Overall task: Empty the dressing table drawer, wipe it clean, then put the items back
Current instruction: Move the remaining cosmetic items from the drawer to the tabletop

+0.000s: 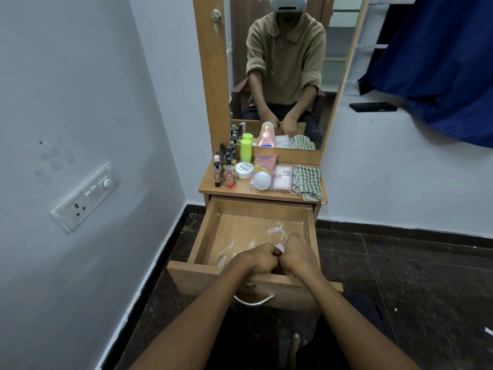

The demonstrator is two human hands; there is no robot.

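Both forearms reach in from the near side and meet over the front edge of the open drawer (205, 231), where the left hand (257, 259) and right hand (298, 255) are curled knuckle to knuckle round a small pale pink thing (280, 246). Only its tip shows between the fingers, so what it is cannot be told, nor which hand bears more of it. It sits at the drawer's near right, just inside the front panel, and its long axis is hidden.

Apart from that, the drawer looks nearly emptied: white smears (277, 231) streak the wooden floor toward the right wall, and a small clear object (222, 260) lies by the near left corner, just left of the left hand.

Beyond the drawer's far edge, the bench (240, 188) holds what has been lifted out. Small bottles (221, 169) crowd its left edge, a green bottle (246, 150) stands at the back, a white jar (244, 170) and pink tube (262, 169) lie at the middle, with a clear box (281, 177) beside them. A checked cloth (306, 182) is folded at the right edge, straight ahead of the right hand and nearer to it than to the left.

Emptying seems almost done. Wiping probably comes next, and the right hand has the shorter reach to the cloth once the pink thing is set down.
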